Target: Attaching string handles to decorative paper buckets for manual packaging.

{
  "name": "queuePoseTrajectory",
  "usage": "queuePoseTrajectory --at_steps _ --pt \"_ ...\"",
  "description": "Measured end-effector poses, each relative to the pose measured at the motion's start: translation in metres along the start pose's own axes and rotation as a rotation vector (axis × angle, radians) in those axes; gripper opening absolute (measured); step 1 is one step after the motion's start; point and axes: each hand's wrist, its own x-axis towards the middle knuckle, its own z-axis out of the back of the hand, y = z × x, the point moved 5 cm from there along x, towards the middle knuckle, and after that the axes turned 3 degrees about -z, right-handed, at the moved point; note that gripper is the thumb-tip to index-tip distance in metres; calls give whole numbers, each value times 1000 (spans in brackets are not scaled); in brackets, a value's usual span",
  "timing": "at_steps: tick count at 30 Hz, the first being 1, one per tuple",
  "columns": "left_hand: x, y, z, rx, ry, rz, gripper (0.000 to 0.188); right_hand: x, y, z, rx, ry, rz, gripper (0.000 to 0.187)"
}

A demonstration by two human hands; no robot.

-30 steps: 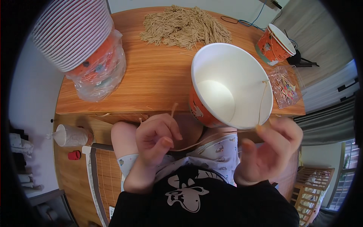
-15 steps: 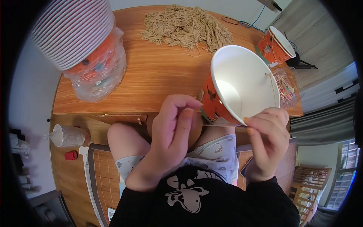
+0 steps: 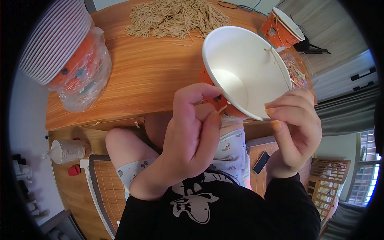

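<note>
A large paper bucket [image 3: 256, 76], white inside and orange with dark figures outside, tilts toward me at the table's near edge. A small hole shows just below its rim on the near left side. My left hand [image 3: 190, 132] is closed, thumb and fingers pinching a thin tan string [image 3: 223, 108] whose tip is close to that hole. Another stretch of string is knotted inside the far right wall and runs down toward my right hand [image 3: 298, 124]. That hand is closed at the near right rim, thumb outside and fingertips over the edge.
On the wooden table [image 3: 148, 72] lies a pile of tan strings [image 3: 176, 18]. At left stands a tall stack of buckets [image 3: 60, 44] partly in clear plastic. A second bucket [image 3: 276, 30] and a clear bag of small colourful pieces [image 3: 296, 74] are at right. A phone [image 3: 261, 162] lies beside my thigh.
My left hand has moved right and up, bringing the string's tip near the hole in the bucket. The bucket appears closer and tilted more toward me. My right hand stays at the rim.
</note>
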Motion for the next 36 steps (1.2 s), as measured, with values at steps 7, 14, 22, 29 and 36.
queuePoseTrajectory --at_steps 7,14,22,29,36 --pt "0 3 -4 49 -54 -26 39 5 0 -5 25 0 37 15" --pt "1 5 -7 90 -76 -101 40 25 7 -2 -117 136 45 16" --pt "1 5 -10 144 -57 -108 48 54 5 -15 -246 406 180 18" --pt "4 11 -12 93 -93 -157 49 54 0 -20 -174 475 168 19" --pt "5 11 -14 91 -84 -154 46 58 -6 -31 -93 550 178 16"
